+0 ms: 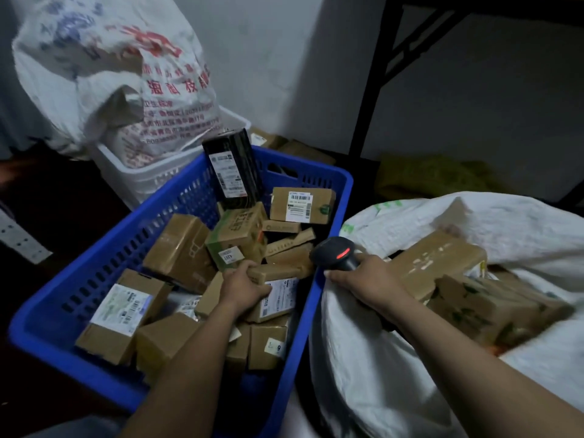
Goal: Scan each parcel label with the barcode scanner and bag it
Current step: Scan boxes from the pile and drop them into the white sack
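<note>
Curling left fingers [250,267] clasp a parcel [279,295], right fingers [363,263] the scanner [335,252].

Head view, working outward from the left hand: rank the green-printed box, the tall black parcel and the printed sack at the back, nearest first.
1. Green-printed box, in the blue crate just beyond the left hand, which grips a labelled parcel.
2. Tall black parcel, upright against the crate's far wall.
3. Printed sack, standing in the white basket behind the crate, back left.

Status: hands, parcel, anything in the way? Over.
Left hand grips labelled parcel in blue crate. Right hand holds scanner, red light on, at sack edge. Nothing blocking.
</note>
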